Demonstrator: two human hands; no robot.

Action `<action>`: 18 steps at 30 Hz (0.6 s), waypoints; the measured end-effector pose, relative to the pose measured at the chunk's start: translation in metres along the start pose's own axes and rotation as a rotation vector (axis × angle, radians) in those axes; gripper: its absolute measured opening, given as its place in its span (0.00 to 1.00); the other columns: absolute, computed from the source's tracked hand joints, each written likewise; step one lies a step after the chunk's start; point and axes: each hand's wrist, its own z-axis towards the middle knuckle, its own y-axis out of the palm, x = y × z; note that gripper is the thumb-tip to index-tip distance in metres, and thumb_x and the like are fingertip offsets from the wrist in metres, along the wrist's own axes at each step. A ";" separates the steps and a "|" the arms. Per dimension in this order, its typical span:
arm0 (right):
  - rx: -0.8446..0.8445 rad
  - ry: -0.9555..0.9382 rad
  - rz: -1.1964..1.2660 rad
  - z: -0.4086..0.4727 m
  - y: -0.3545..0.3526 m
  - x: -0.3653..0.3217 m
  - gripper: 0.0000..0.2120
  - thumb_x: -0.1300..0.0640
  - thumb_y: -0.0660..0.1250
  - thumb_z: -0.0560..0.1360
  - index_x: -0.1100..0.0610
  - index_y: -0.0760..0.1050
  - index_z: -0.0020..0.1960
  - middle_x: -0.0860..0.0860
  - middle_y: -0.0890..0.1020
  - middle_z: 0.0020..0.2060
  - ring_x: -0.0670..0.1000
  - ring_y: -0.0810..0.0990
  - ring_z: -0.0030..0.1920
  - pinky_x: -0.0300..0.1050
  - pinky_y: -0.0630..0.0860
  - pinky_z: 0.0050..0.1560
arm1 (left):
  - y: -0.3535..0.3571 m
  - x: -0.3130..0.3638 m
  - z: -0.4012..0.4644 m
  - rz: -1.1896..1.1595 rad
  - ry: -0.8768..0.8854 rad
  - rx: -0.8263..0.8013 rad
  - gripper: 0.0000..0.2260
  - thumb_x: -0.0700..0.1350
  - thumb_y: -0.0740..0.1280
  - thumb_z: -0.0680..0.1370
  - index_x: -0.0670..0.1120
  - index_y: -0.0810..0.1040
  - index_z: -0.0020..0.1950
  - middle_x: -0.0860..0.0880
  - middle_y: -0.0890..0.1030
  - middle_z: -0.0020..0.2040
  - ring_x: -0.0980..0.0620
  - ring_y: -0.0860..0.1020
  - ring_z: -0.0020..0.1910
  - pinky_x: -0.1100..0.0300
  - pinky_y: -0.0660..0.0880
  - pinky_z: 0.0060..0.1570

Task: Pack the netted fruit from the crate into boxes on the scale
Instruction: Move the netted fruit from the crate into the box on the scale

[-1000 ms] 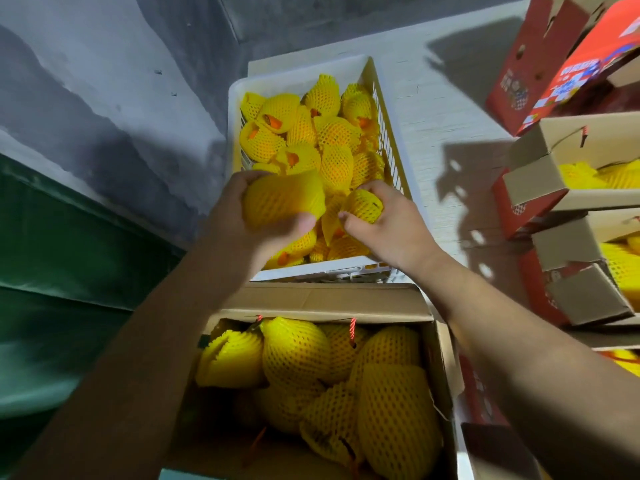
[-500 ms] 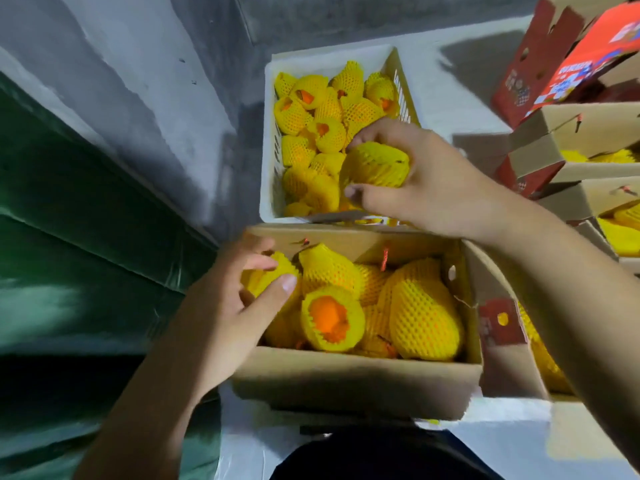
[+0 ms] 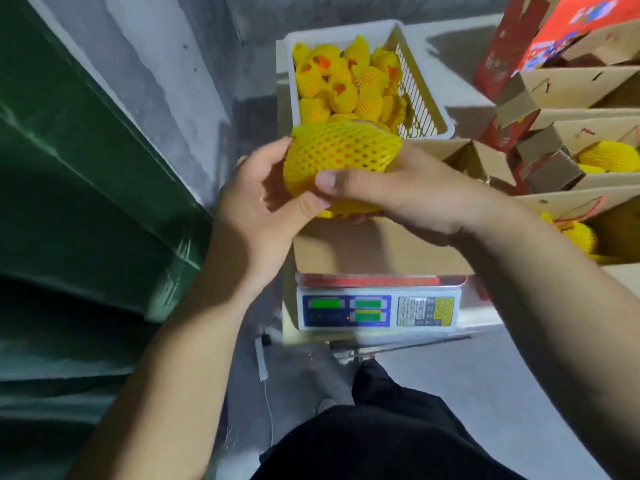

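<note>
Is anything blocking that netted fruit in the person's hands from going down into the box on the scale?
Nothing visible does. The left hand and right hand hold the netted fruit right over the cardboard box on the scale. The fruit and hands hide the box's opening.

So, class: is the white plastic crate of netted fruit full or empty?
Partly full: the white plastic crate holds yellow foam-netted fruit on its left, with bare slatted wall showing on its right.
</note>
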 end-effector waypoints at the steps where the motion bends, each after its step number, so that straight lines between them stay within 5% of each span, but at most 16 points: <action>1: -0.006 0.021 0.042 -0.006 0.006 0.000 0.25 0.51 0.74 0.73 0.53 0.76 0.69 0.52 0.85 0.59 0.52 0.85 0.58 0.53 0.82 0.54 | -0.004 0.003 -0.004 0.006 0.022 -0.021 0.29 0.49 0.78 0.74 0.47 0.78 0.74 0.41 0.81 0.66 0.44 0.82 0.64 0.45 0.78 0.66; 5: -0.071 0.063 0.304 -0.029 0.024 -0.001 0.15 0.50 0.70 0.76 0.49 0.79 0.62 0.53 0.84 0.61 0.52 0.84 0.61 0.55 0.81 0.61 | -0.012 0.010 -0.024 0.073 0.121 0.002 0.20 0.59 0.76 0.76 0.54 0.84 0.66 0.44 0.78 0.60 0.49 0.81 0.62 0.51 0.78 0.64; 8: -0.188 0.134 0.645 -0.043 0.028 -0.008 0.26 0.41 0.64 0.77 0.53 0.76 0.70 0.56 0.79 0.70 0.57 0.79 0.67 0.61 0.74 0.70 | -0.012 0.016 -0.035 -0.056 0.122 0.046 0.14 0.60 0.74 0.77 0.57 0.86 0.60 0.43 0.81 0.64 0.47 0.81 0.64 0.50 0.78 0.64; 10: -0.210 0.154 0.755 -0.048 0.030 -0.010 0.29 0.43 0.61 0.78 0.57 0.72 0.74 0.60 0.77 0.70 0.60 0.78 0.67 0.63 0.73 0.70 | -0.012 0.019 -0.037 -0.158 0.094 0.072 0.10 0.55 0.73 0.80 0.54 0.87 0.58 0.41 0.83 0.63 0.42 0.82 0.64 0.47 0.79 0.64; 13: -0.155 0.177 0.667 -0.048 0.039 -0.011 0.27 0.50 0.63 0.78 0.59 0.70 0.74 0.61 0.79 0.66 0.59 0.80 0.63 0.56 0.81 0.62 | -0.010 0.022 -0.042 -0.281 0.039 0.081 0.09 0.50 0.70 0.81 0.51 0.86 0.58 0.44 0.86 0.59 0.44 0.83 0.61 0.50 0.80 0.58; 18: -0.007 0.045 0.438 -0.045 0.050 -0.014 0.21 0.58 0.62 0.82 0.61 0.70 0.75 0.60 0.81 0.63 0.57 0.81 0.60 0.62 0.76 0.67 | -0.013 0.023 -0.049 -0.288 0.008 0.099 0.19 0.48 0.72 0.80 0.48 0.75 0.70 0.44 0.82 0.68 0.46 0.79 0.68 0.50 0.78 0.65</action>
